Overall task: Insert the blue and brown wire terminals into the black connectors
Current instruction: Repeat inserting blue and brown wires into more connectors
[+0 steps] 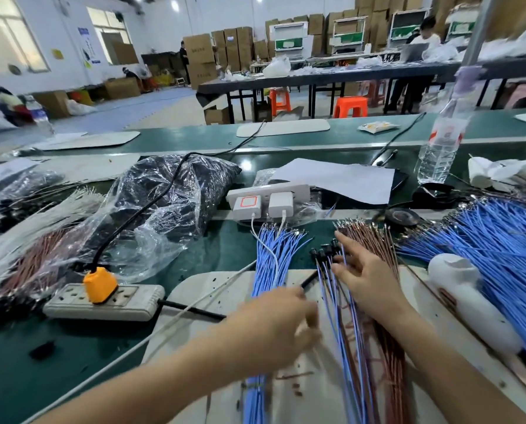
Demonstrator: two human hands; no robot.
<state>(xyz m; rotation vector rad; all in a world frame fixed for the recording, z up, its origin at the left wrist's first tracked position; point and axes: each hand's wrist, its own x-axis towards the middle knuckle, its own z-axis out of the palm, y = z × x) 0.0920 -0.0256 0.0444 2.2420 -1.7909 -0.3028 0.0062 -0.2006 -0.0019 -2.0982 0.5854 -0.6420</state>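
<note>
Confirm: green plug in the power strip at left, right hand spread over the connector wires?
Not quite. The head view shows the plug is orange, not green. It sits in the power strip at left, and the right hand is spread over the connector wires.

- We are holding our right hand [366,278], fingers spread, over the black connectors [324,251] and their wired bunch.
- Our left hand [275,319] is hovering, blurred, above the blue wires [269,258], fingers curled; we cannot tell whether it is gripping anything.
- The brown wires [375,240] are lying just beside the right hand.
- An orange plug [99,284] is sitting in the strip [127,304], left of the mat [213,289].
</note>
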